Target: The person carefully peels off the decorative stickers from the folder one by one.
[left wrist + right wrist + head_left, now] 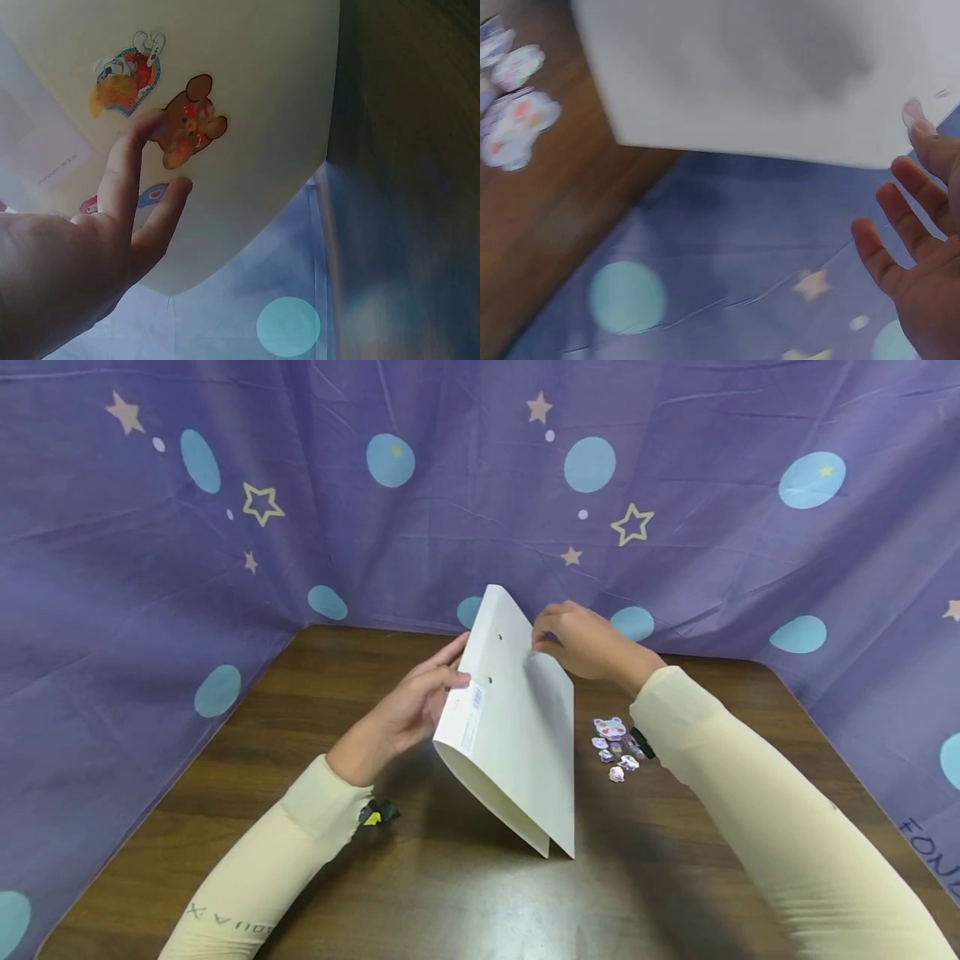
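A white ring binder stands tilted on the table, its covers slightly apart at the bottom. My left hand holds it by the spine, thumb on the edge and fingers against the far cover. On that cover, the left wrist view shows a brown bear sticker, a dog sticker and a partly hidden blue sticker near the fingers. My right hand is at the near cover's upper part. In the right wrist view its fingertips pinch a small pinkish sticker against or just above the white surface.
Several loose stickers, among them a bear-face one, lie on the brown wooden table right of the binder. Behind hangs a purple curtain with stars and dots. A barcode label is on the binder's spine.
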### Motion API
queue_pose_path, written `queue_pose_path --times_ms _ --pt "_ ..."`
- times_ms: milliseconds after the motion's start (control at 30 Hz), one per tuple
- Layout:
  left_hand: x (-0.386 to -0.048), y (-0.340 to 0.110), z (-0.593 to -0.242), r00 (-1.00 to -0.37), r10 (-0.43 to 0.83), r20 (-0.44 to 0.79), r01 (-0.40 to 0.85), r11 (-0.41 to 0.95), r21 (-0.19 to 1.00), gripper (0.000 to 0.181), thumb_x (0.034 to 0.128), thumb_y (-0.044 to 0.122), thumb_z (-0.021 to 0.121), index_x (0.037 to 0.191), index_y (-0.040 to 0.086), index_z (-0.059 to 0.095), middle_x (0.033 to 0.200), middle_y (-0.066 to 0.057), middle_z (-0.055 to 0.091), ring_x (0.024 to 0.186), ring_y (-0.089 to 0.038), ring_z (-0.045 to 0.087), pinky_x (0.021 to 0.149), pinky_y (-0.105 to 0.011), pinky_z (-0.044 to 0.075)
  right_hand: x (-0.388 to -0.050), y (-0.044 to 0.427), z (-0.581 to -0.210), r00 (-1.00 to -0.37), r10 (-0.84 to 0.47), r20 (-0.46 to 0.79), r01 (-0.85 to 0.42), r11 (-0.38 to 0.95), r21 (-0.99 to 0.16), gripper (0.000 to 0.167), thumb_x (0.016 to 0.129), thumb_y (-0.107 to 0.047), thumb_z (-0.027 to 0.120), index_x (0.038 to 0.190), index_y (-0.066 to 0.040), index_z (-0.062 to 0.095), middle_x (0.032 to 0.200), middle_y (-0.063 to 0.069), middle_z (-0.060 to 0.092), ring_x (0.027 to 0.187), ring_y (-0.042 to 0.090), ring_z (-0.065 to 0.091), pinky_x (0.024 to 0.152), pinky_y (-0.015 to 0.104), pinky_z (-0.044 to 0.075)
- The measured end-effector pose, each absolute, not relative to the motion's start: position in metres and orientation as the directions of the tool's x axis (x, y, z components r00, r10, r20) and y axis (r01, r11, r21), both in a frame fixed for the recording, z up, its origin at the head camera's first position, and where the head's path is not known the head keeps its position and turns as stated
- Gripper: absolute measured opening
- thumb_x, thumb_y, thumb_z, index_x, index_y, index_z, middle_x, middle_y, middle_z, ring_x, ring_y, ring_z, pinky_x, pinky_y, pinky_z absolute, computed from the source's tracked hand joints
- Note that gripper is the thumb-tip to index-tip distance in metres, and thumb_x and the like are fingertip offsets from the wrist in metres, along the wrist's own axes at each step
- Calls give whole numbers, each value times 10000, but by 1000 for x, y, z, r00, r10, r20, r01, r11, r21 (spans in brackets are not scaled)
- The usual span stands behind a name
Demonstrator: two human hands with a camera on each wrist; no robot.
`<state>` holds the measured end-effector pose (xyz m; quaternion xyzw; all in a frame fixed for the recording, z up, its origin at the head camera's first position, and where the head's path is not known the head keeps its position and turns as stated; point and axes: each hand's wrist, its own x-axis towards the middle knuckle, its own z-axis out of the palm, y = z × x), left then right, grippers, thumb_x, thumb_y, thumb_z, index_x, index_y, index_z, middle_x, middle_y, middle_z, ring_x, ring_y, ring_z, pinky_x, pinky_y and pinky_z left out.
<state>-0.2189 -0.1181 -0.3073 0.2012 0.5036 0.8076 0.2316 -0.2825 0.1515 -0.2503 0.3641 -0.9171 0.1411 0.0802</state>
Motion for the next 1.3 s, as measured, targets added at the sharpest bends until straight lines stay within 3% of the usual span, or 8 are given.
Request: queue_pose_path --times_ms 167,300,533,800,1033,1300 --pt "-219 -118 -308 -813 575 90 -175 -389 905 775 977 22 429 1658 239 130 1673 -97 235 1260 -219 522 922 -339 553 -294 191 -280 -743 -628 231 -670 697 -256 56 976 -75 693 978 -55 745 1024 80 691 1001 279 633 949 463 488" --pt "-218 -118 -308 -814 576 82 -188 -394 899 781 972 15 422 1658 242 126 1676 -96 228 1262 -217 520 925 -340 553 -298 217 -303 -779 -607 159 -625 729 -279 91 977 -15 661 954 -17 750 980 99 718 949 283 666 863 465 541" --pt "-219 -118 -309 -816 573 78 -194 -398 897 781 970 9 421 1658 242 132 1672 -97 239 1263 -208 521 928 -330 550 -296 241 -334 -834 -551 -12 -534 813 -234 161 977 5 622 907 -49 756 931 54 737 923 236 675 843 454 559" --pt "-219 -118 -308 -815 575 73 -199 -397 896 787 965 17 432 1657 241 133 1673 -94 237 1277 -214 505 937 -325 546 -294 251 -358 -868 -481 -122 -456 870 -185 178 969 -35 598 849 -71 725 831 11 659 815 203 589 759 450 525" --pt "-218 -119 -308 -816 574 72 -203 -400 894 785 966 11 429 1657 244 137 1675 -91 236 1280 -218 503 934 -324 550 -292 252 -373 -879 -468 -89 -459 882 -107 199 949 -91 657 755 -129 677 745 -19 585 736 176 550 669 406 482" --pt "-217 -118 -306 -812 579 80 -196 -398 896 782 970 12 423 1658 239 128 1672 -102 237 1270 -214 514 928 -324 553 -293 249 -379 -884 -467 2 -466 883 48 159 881 -169 761 734 -183 702 858 -1 653 929 320 597 799 553 485"
